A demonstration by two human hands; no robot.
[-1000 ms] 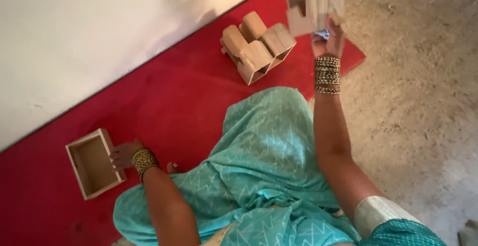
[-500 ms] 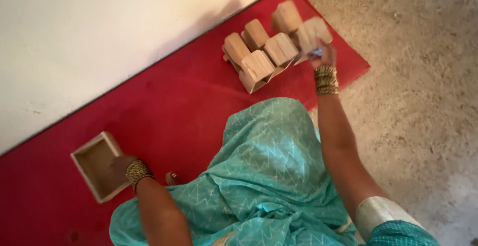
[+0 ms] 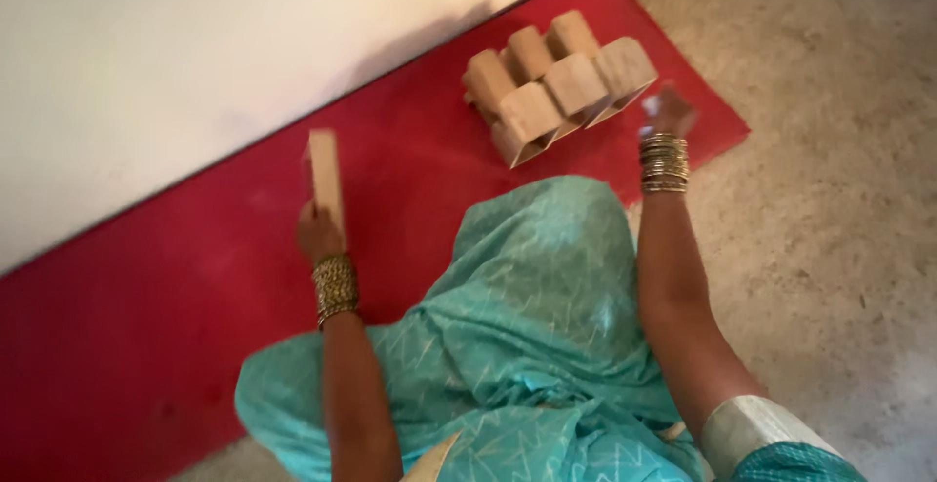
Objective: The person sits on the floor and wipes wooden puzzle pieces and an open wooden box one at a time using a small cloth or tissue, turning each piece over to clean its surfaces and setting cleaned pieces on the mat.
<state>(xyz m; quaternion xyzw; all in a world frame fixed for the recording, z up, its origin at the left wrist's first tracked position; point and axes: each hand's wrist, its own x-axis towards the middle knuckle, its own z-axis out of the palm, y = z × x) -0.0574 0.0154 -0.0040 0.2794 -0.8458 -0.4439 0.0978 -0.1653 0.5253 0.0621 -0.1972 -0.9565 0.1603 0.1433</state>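
Left hand (image 3: 319,233) clamped on a wooden box (image 3: 324,178), held edge-on above the red mat (image 3: 176,287). Right hand (image 3: 667,111) blurred, grip unclear, at 3 o'clock of the box stack (image 3: 551,87), just beside it.

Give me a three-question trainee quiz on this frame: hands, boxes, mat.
1. True or false: the left hand holds a wooden box lifted off the red mat.
2. Where is the right hand? A) on the teal cloth B) beside the cluster of wooden boxes C) against the white wall
3. What does each wrist wear?

Key
1. True.
2. B.
3. A stack of gold bangles.
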